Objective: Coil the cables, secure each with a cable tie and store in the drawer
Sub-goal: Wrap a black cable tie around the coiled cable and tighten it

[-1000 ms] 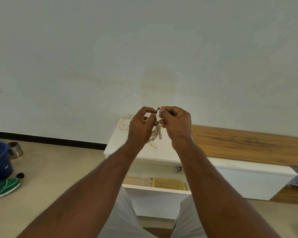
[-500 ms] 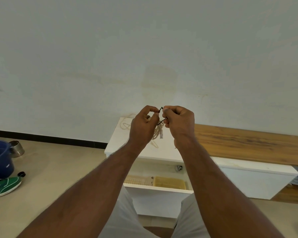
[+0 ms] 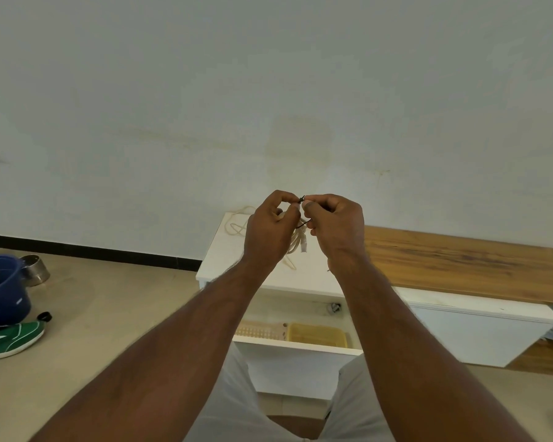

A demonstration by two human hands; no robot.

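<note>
My left hand (image 3: pixel 270 229) and my right hand (image 3: pixel 336 226) are raised together above the white cabinet top (image 3: pixel 217 260). Both pinch a thin black cable tie (image 3: pixel 301 199) between thumb and fingertips; its other end shows lower between the hands. A coiled cream cable (image 3: pixel 297 242) hangs behind the hands, its white plug end visible. More cream cable (image 3: pixel 235 223) lies looped on the cabinet top at the left. Below, the white drawer (image 3: pixel 297 346) stands pulled open.
Inside the drawer sit a cream perforated tray (image 3: pixel 259 330) and a yellow basket (image 3: pixel 316 334). A wooden bench top (image 3: pixel 460 260) runs to the right. On the floor at left are a blue bucket (image 3: pixel 2 290), a steel bowl (image 3: pixel 37 271) and a green shoe (image 3: pixel 8 341).
Both hands have drifted slightly right and closer together, still working the black tie around the coil. The view has shifted a little.
</note>
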